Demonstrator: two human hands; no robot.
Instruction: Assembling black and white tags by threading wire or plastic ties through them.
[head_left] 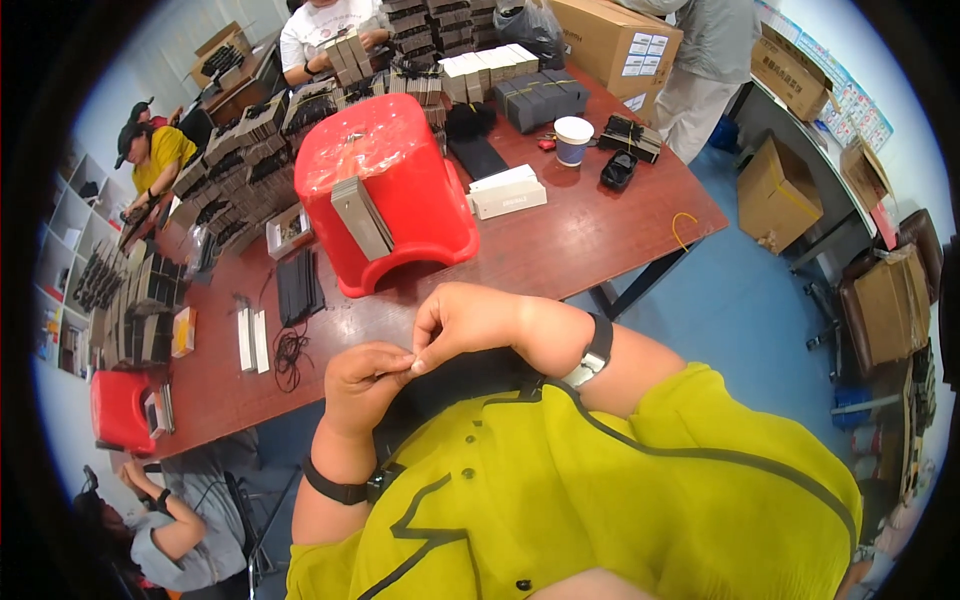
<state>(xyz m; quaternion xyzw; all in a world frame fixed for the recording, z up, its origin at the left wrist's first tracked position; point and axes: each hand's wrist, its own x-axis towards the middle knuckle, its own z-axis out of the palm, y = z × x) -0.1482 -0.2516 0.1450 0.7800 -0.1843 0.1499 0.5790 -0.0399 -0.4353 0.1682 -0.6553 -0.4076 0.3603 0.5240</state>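
Observation:
My left hand [364,382] and my right hand [468,322] meet fingertip to fingertip in front of my body, just off the table's near edge. Both pinch with thumb and forefinger. A tiny pale spot shows between the tips; I cannot make out whether it is a thing or a nail. Beyond them, a red plastic stool [355,135] rests on the table, with a stack of grey card strips [362,220] against its side. Left of my hands lie a coil of black cord [291,360], two white strips [253,340] and a black bundle [298,287].
Tied grey stacks [240,170] crowd the table's [570,235] far left. White boxes [508,193], a paper cup [572,140] and a dark wrapped bundle [541,100] stand at the right. Several people sit or stand around. Cartons [780,193] sit by the right wall.

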